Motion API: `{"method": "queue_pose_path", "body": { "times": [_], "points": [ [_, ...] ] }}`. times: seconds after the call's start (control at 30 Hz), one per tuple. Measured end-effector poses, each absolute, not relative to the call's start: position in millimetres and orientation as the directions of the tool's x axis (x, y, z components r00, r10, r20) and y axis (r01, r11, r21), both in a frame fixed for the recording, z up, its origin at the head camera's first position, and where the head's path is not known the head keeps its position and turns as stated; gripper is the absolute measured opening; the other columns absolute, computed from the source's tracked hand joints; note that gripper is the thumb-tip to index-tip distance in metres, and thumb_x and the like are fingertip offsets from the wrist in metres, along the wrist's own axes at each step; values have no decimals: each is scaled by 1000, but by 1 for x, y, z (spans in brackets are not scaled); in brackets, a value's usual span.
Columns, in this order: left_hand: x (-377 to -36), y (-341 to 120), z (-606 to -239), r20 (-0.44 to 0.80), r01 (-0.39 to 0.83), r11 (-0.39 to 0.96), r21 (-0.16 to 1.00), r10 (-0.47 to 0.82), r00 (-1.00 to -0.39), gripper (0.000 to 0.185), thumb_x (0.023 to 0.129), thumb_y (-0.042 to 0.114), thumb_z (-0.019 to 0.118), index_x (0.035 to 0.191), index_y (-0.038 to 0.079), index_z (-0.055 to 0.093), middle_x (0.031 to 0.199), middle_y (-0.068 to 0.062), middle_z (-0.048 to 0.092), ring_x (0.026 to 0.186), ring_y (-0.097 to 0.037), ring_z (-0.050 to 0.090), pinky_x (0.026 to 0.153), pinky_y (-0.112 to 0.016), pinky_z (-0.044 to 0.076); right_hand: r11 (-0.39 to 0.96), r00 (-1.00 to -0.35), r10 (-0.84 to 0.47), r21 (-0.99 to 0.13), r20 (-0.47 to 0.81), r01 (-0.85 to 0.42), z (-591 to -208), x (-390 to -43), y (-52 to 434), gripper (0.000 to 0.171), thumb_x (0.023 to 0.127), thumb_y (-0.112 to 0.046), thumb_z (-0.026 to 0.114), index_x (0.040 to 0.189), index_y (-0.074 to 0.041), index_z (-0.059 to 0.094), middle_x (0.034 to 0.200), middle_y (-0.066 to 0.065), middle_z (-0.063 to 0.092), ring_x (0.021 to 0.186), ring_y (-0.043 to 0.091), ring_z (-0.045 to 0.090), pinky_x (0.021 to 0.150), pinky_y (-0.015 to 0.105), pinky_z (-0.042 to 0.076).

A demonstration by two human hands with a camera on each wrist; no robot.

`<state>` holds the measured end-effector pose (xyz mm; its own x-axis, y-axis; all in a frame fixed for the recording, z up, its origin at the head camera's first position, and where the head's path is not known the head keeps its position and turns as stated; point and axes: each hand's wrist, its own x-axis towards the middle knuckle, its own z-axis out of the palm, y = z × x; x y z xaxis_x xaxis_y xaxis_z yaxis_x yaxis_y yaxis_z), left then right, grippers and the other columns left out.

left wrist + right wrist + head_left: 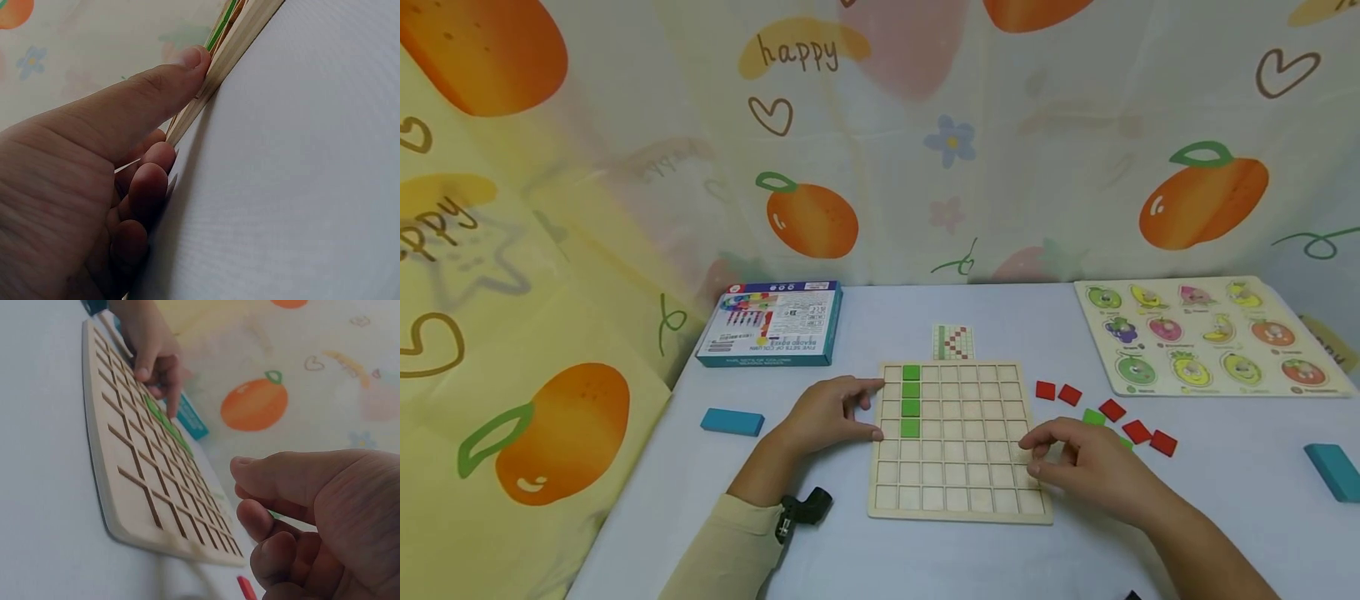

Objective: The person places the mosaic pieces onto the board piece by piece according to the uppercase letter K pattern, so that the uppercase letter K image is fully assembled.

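Here we see a wooden grid board (958,492) lying flat on a pale table (880,558), its near edge close to the person. Four green tiles (911,401) fill a column in the second file of cells from the board's left edge; the remaining cells are bare.

The left hand (827,414) rests against the board's left edge. In the left wrist view the thumb (169,78) presses the rim of the board (240,47) while the curled fingers (147,187) lie along the table beside it, so the hand grips the edge.

The right hand (1086,462) hovers at the board's right edge, near the lower rows. In the right wrist view its fingers (275,519) curl loosely under the thumb; we cannot tell whether they pinch anything, since the fingertips hide whatever might lie between them.

Loose red tiles (1112,410) and a green tile (1093,417) lie scattered just right of the board, between it and the fruit puzzle (1206,337) at the far right. A pattern card (953,342) touches the board's far edge. A blue box (771,323) sits at the far left, well apart. One blue block (732,422) lies left of the left hand; another blue block (1333,471) lies near the table's right edge. Open table shows along the near edge, between the two forearms.
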<state>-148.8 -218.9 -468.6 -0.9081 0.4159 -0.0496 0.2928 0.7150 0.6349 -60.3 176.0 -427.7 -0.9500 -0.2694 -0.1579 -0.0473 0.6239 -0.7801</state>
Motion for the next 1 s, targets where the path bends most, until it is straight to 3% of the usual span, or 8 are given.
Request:
{"method": "queue_pose_path", "body": {
  "times": [0.13,0.37,0.67,1.0],
  "points": [
    [-150,-220,-469,-42,302,713,633,421,-906,81,76,38,99,148,19,67,96,11,61,75,-12,56,65,-28,45,634,-961,-227,-773,-161,-20,-428,-52,193,24,92,-25,86,114,-21,78,99,-2,67,60,16,52,54,28,42],
    [-150,-219,-468,-50,289,714,638,413,-909,81,76,38,99,148,20,67,97,11,61,75,-13,56,64,-28,45,676,-974,-181,-736,-135,-24,-435,-41,216,24,91,-23,87,114,-19,79,80,-1,61,66,13,52,61,26,44],
    [-149,-220,-468,-55,278,715,641,404,-913,80,76,37,99,148,20,67,97,11,61,75,-13,56,64,-28,45,710,-982,-156,-703,-107,-36,-447,-32,237,25,87,-20,90,110,-19,80,97,-8,73,68,12,52,61,25,45],
    [-148,-218,-469,-63,273,717,641,404,-913,81,76,38,99,148,21,66,98,12,61,75,-12,56,64,-28,45,774,-964,-236,-624,-120,-112,-455,-31,246,29,85,-17,92,111,-22,80,96,-8,64,77,7,50,65,24,46]
  ]
}}
